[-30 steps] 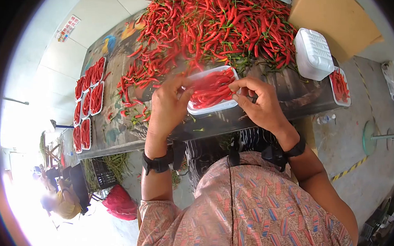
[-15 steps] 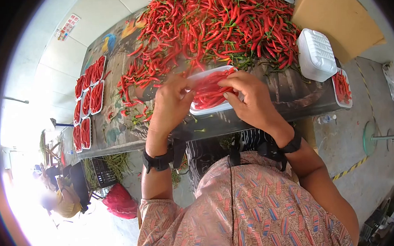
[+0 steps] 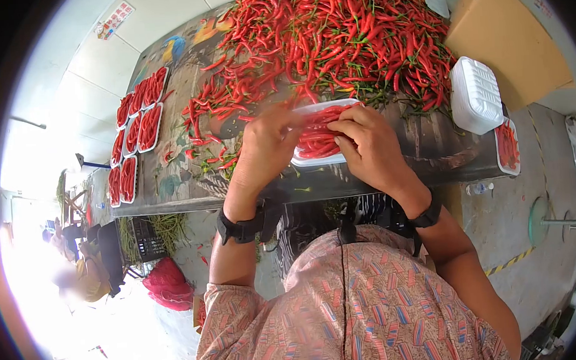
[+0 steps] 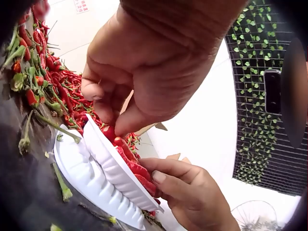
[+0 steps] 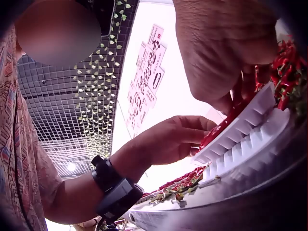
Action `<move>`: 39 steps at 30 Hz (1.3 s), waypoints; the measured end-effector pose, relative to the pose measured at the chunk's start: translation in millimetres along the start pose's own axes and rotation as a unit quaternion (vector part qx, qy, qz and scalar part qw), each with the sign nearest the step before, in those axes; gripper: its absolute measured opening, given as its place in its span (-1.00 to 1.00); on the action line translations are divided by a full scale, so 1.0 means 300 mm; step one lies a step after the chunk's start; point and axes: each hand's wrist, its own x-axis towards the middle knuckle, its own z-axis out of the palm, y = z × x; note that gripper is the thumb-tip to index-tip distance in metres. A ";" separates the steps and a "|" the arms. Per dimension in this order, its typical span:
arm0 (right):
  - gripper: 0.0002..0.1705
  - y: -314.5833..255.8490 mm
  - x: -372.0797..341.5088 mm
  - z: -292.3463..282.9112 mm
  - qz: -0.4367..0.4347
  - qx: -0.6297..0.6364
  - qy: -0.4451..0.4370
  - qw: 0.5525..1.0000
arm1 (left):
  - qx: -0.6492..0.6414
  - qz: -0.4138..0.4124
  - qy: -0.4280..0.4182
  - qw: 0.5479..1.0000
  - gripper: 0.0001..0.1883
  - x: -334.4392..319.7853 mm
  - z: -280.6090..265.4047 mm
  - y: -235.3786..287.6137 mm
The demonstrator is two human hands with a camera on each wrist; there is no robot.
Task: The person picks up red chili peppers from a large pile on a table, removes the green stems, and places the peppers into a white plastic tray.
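Observation:
A white ribbed tray [image 3: 310,162] holds red chili peppers [image 3: 318,140] laid lengthwise, close to the table's front edge. In the left wrist view this tray [image 4: 113,161] lies tilted on top of another white tray [image 4: 79,166]. My left hand [image 3: 265,148] is at the tray's left end, thumb and finger pinching the ends of chili peppers there. At the opposite end my right hand [image 3: 372,151] pinches chili peppers between thumb and fingers. Its fingertips [image 4: 159,177] show against the peppers in the left wrist view.
A large heap of chili peppers [image 3: 352,40] covers the back of the table. Filled trays [image 3: 150,127] stand at the left edge, another filled tray [image 3: 508,147] at the right corner. Beside it is a stack of white trays [image 3: 478,95], with a cardboard box [image 3: 512,38] behind.
My right hand has moved inward over the peppers in the tray, its fingers closing together. The left hand stays at the tray's left end. The head view has shifted slightly.

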 end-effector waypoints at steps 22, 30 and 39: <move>-0.81 0.003 -0.077 -0.093 0.092 0.043 0.025 0.994 | 0.278 -0.101 -0.045 0.954 -0.67 0.045 -0.232 -0.380; -0.79 -0.047 -0.039 -0.068 0.133 0.201 -0.011 0.971 | -0.274 -0.184 0.090 0.940 -0.79 -0.047 -0.214 -0.130; -0.80 -0.096 -0.017 -0.046 0.256 0.365 -0.119 0.887 | -0.461 -0.144 0.054 0.874 -0.82 -0.147 0.028 0.083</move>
